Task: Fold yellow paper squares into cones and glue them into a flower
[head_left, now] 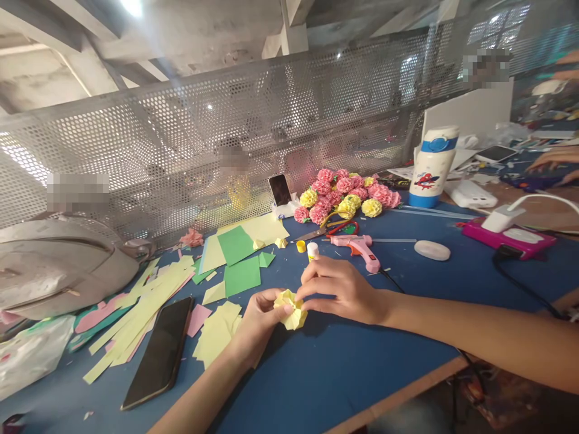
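Note:
A pleated yellow paper flower (292,314) is held over the front of the blue table. My left hand (262,316) grips its left side, thumb across the front. Fingers of my right hand (341,292) are closed on the flower's right edge. Just beyond my right hand stand a glue stick (312,251) and its yellow cap (301,246). Behind it lies a pink glue gun (357,248) beside scissors (322,230). Yellow paper pieces (219,331) and green paper squares (242,276) lie to the left of my hands.
A black phone (159,352) and yellow paper strips (149,307) lie left. Pink and yellow paper flowers (335,196) are heaped at the back. A white bottle (433,169), a pink power strip (518,238) with cables and a white oval object (432,250) are right. A grey bag (58,265) sits far left.

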`<act>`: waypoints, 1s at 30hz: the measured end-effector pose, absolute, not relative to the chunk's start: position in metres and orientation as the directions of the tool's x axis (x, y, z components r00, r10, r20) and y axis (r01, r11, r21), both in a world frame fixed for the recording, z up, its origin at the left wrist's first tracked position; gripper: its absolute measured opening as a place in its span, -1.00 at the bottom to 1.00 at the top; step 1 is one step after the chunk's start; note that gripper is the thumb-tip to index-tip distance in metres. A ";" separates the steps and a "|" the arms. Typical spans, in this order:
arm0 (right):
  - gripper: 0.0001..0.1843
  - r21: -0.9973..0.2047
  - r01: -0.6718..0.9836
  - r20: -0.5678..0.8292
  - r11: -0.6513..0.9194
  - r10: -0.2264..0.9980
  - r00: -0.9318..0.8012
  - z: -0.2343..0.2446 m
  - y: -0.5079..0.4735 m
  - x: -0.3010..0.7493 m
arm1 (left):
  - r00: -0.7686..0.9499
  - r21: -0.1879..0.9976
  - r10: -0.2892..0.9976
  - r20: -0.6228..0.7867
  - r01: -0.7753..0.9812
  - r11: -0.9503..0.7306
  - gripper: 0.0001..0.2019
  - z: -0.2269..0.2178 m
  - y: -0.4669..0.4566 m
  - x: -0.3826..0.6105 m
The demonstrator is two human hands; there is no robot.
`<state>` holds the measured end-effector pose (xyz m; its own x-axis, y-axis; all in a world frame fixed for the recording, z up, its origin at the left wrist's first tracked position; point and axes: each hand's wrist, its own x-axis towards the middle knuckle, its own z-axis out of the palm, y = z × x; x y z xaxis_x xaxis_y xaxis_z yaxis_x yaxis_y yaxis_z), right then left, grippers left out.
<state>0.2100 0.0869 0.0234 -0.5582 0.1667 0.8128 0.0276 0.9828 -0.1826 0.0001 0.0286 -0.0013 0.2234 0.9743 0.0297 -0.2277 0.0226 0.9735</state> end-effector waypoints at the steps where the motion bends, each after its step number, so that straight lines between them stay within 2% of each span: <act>1: -0.86 -0.172 0.026 0.816 0.985 0.157 -0.556 0.023 0.087 0.210 | 0.225 0.974 0.974 0.032 -0.226 0.020 -0.76 -0.001 0.028 0.000; 5: -0.84 -0.140 0.022 0.832 0.990 0.130 -0.539 0.022 0.084 0.209 | 0.225 0.979 0.973 0.047 -0.202 0.000 -0.77 0.002 0.027 0.001; 12: -0.90 -0.196 -0.002 0.832 0.981 0.165 -0.530 0.021 0.083 0.210 | 0.192 0.990 0.975 0.113 -0.105 -0.094 -0.73 0.003 0.026 0.002; 18: -0.76 -0.304 0.010 0.783 0.953 0.256 -0.568 0.023 0.082 0.209 | 0.095 0.948 0.957 0.274 0.141 -0.286 -0.91 0.009 0.020 0.003; 21: -0.66 -0.307 0.017 0.754 0.952 0.254 -0.605 0.022 0.082 0.208 | 0.067 0.897 0.932 0.357 0.255 -0.362 -0.95 0.012 0.016 0.004; 25: -0.76 -0.287 0.023 0.744 0.958 0.238 -0.624 0.020 0.081 0.206 | 0.072 0.850 0.910 0.408 0.335 -0.407 -0.93 0.014 0.014 0.006; 30: -0.90 -0.353 0.020 0.738 0.935 0.291 -0.609 0.018 0.077 0.204 | 0.078 0.830 0.903 0.423 0.368 -0.420 -0.94 0.015 0.013 0.007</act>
<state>0.2035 0.0766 0.0182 -0.6094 0.2910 0.7376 0.0196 0.9354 -0.3530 0.0075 0.0131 0.0149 0.0778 0.9029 0.4228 0.3678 -0.4201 0.8296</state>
